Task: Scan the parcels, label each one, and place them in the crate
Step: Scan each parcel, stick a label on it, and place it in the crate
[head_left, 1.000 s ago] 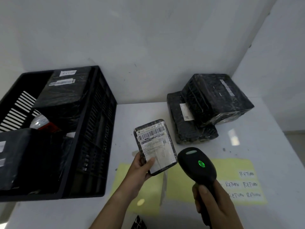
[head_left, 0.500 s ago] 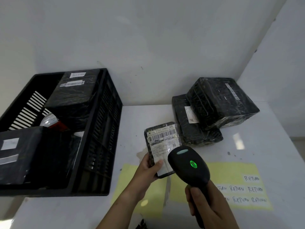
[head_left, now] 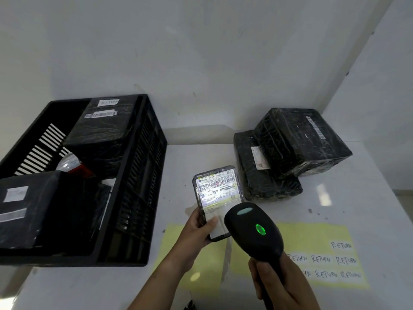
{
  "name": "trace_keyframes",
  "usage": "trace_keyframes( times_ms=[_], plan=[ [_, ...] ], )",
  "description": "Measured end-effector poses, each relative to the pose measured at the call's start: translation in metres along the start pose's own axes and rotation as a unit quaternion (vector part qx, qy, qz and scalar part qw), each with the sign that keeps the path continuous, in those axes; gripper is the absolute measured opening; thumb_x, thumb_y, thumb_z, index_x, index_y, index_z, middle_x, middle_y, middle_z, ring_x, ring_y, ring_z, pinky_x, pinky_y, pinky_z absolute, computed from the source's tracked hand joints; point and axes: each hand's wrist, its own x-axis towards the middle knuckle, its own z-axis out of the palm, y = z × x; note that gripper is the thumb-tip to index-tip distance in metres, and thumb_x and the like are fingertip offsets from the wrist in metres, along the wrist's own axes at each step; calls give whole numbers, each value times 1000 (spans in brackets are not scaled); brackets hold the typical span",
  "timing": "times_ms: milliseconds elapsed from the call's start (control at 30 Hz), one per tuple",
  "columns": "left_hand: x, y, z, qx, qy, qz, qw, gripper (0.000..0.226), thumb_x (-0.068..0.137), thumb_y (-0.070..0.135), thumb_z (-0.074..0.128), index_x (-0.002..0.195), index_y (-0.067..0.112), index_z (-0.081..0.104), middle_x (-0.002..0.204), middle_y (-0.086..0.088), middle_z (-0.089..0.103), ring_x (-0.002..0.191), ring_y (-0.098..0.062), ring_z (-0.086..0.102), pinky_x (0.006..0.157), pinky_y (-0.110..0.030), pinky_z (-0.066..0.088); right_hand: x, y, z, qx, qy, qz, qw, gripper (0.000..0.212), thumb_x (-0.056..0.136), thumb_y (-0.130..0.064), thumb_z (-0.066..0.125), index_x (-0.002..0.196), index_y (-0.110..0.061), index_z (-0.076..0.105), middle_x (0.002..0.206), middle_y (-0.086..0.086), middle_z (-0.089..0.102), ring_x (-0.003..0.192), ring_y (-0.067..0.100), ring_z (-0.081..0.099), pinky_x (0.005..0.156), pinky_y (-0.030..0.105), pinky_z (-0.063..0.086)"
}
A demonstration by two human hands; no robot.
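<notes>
Scan step in hand. The person is aiming the barcode scanner (head_left: 253, 231) at the small wrapped parcel (head_left: 218, 193). White light is falling across its shipping label, and a green lamp is glowing on the scanner.

To do it well, I'd judge: face the label square to the beam, tilt slightly against wrap glare, leave the barcode uncovered.

- **Left hand** (head_left: 200, 229): gripping the parcel's lower end, thumb lying on the label below the barcode.
- **Right hand** (head_left: 281, 287): wrapping closed round the scanner handle.
- **Parcel:** being held over the white table (head_left: 357, 198), at 3 o'clock from the black crate (head_left: 143, 180).
- **Stacked parcels** (head_left: 299, 142): waiting at its 2 o'clock.
- **Yellow RETURN sheet** (head_left: 312, 238): lying at 5 o'clock.
</notes>
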Motion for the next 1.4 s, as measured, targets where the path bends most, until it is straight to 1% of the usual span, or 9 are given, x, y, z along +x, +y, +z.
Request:
trace_keyframes(
  times_ms=[400,533,600,633,767,933,1067,1267,1400],
  plan=[
    [3,-2,-1,-22,10,-2,1000,38,102,18,60,137,31,54,126,13,71,114,-10,69,94,-40,58,-4,0,-4,-5,-13,0,1000,49,73,-61,51,93,-18,64,56,8,61,46,13,57,50,14,41],
    [4,-5,-4,-13,22,-7,1000,37,101,17,60,136,30,55,123,13,72,111,-9,70,94,-40,58,6,12,-3,-36,-6,23,999,37,78,-61,53,96,-28,58,63,7,60,46,7,51,50,18,38],
    [3,-10,-7,0,42,-16,999,34,101,22,61,133,34,55,121,14,72,109,-9,70,91,-36,58,23,38,-5,-90,0,55,994,22,89,-48,59,107,-39,49,75,0,62,58,7,56,55,22,41],
    [1,-14,-8,6,57,-24,998,33,101,25,61,131,36,55,122,13,71,109,-10,69,89,-34,57,33,56,-6,-126,-13,67,990,28,93,-36,59,114,-43,42,79,-4,59,63,6,56,57,22,40],
    [-4,-40,-25,6,113,-82,990,37,101,34,62,136,37,51,135,12,61,124,-16,59,100,-42,53,71,135,-11,-242,-57,85,965,56,88,-15,57,137,-23,31,103,-4,49,77,14,55,64,35,46],
    [-12,-73,-43,58,132,-148,978,49,101,33,62,143,25,38,132,3,60,120,-23,60,104,-48,51,100,180,4,-296,-84,88,947,64,89,-18,59,145,-10,30,123,6,49,106,25,55,84,42,51],
    [-13,-86,-44,111,104,-165,974,43,105,34,53,139,25,29,132,3,51,118,-20,54,99,-37,45,119,193,17,-331,-42,78,940,69,91,-30,65,147,-6,31,128,11,54,112,30,55,89,41,49],
    [-6,-97,-38,276,60,-89,955,21,106,29,49,127,31,51,129,10,61,118,-11,58,103,-25,41,128,204,19,-389,-24,78,918,79,86,-47,70,148,-13,34,136,9,49,118,27,49,93,38,43],
    [-4,-107,-44,310,56,-89,945,24,102,32,55,126,34,50,129,9,62,118,-11,60,109,-42,46,120,207,13,-392,-24,58,918,79,83,-55,70,145,-15,41,136,8,49,118,28,49,95,39,42]
  ],
)
